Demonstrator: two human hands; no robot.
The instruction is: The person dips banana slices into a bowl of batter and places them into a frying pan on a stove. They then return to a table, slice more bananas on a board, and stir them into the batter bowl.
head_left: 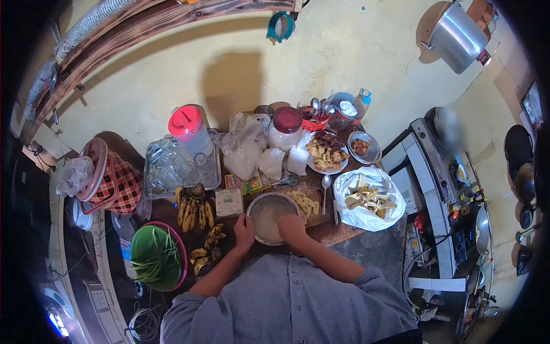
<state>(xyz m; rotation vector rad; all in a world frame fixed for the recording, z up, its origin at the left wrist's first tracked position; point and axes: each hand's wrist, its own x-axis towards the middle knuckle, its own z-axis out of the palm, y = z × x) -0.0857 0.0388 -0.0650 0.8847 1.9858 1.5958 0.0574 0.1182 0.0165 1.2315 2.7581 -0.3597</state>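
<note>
A round metal bowl point(265, 207) with a pale, whitish mixture in it stands at the table's front edge, close to my body. My left hand point(244, 230) is closed on the bowl's left rim. Over the bowl's right side, my right hand point(292, 228) is closed with its fingers pointing down; whatever it holds is hidden beneath it. Peeled banana pieces point(303, 205) lie on a wooden board just beyond my right hand. A square whitish packet point(229, 202) sits behind my left hand, and bunches of ripe bananas point(195, 212) lie further left.
At right are a spoon point(326, 186), a white bag of peels point(371, 200) and a plate of fried pieces point(327, 155). Behind stand a red-lidded jar point(286, 129), plastic bags point(243, 146) and a tray of glasses point(180, 189). A green basin point(150, 252) is left, a stove point(432, 149) right.
</note>
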